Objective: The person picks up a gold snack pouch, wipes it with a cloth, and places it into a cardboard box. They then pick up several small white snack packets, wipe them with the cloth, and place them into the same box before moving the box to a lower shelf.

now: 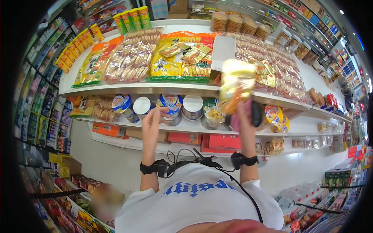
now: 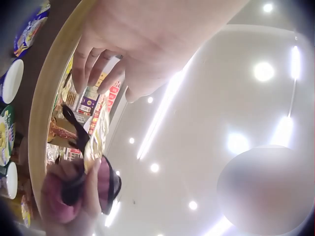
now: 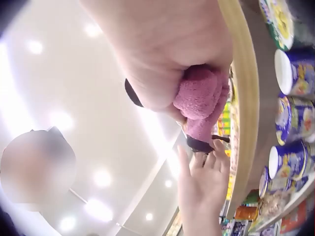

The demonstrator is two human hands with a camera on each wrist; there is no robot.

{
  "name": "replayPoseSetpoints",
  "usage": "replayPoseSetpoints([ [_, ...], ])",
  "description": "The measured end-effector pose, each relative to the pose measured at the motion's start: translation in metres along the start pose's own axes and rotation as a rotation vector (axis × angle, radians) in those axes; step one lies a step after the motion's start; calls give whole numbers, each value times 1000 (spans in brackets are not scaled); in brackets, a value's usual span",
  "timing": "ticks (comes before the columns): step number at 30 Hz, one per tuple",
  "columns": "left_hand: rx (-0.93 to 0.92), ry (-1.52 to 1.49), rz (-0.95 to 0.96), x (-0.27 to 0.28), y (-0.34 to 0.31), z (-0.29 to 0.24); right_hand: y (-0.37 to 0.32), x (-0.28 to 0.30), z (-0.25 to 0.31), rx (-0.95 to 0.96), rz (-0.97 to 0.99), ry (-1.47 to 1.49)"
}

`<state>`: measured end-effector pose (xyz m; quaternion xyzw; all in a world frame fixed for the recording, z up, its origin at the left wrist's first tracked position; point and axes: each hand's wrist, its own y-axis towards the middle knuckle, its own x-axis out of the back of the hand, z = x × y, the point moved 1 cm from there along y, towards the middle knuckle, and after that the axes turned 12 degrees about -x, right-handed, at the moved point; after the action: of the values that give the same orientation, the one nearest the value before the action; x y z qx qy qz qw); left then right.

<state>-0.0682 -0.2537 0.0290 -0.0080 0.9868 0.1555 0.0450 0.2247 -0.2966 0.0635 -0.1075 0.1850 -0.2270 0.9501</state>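
My right hand (image 1: 245,121) grips a shiny gold packet (image 1: 236,86), blurred in the head view, raised over the front edge of the upper shelf. In the same hand is a bunched pink cloth with black edging (image 3: 199,96); the right wrist view shows it bulging from the palm. My left hand (image 1: 150,123) holds nothing, its fingers loosely bent in front of the cup noodles (image 1: 169,106) on the lower shelf. Similar gold packets (image 1: 196,53) lie on the large yellow snack bag (image 1: 167,64) to the left of the raised one.
Bags of stacked wafers (image 1: 134,56) fill the upper white shelf, with a white box (image 1: 223,52) among them. Green cans with yellow lids (image 1: 143,17) stand behind. Red boxes (image 1: 221,141) sit on the bottom shelf. Stocked racks (image 1: 46,97) line both sides.
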Motion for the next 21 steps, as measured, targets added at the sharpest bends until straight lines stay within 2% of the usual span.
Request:
replayPoseSetpoints([
  [1,27,-3,-34,2,4,3,36,16,6,297,-86,-3],
  [2,25,50,-59,1,10,5,71,24,18,454,-120,119],
  [4,-20,122,-27,-9,27,1,93,34,55,368,-14,188],
  [5,-31,158,-12,-15,35,0,116,43,62,248,-50,177],
  [7,-73,148,-1,-25,62,14,155,64,50,309,59,187],
  [9,-137,211,22,-36,99,18,156,70,42,155,46,218],
  [11,-178,366,15,-59,134,15,146,78,32,157,66,230],
  [13,-326,502,83,-75,175,40,124,82,31,69,34,263],
  [15,-497,556,213,-94,212,72,127,105,13,-29,88,231],
  [17,-739,777,335,-109,234,93,128,119,9,-70,123,221],
  [19,-705,835,454,-116,244,119,121,124,14,-60,139,232],
  [21,-400,734,565,-118,255,137,125,133,13,-69,152,264],
])
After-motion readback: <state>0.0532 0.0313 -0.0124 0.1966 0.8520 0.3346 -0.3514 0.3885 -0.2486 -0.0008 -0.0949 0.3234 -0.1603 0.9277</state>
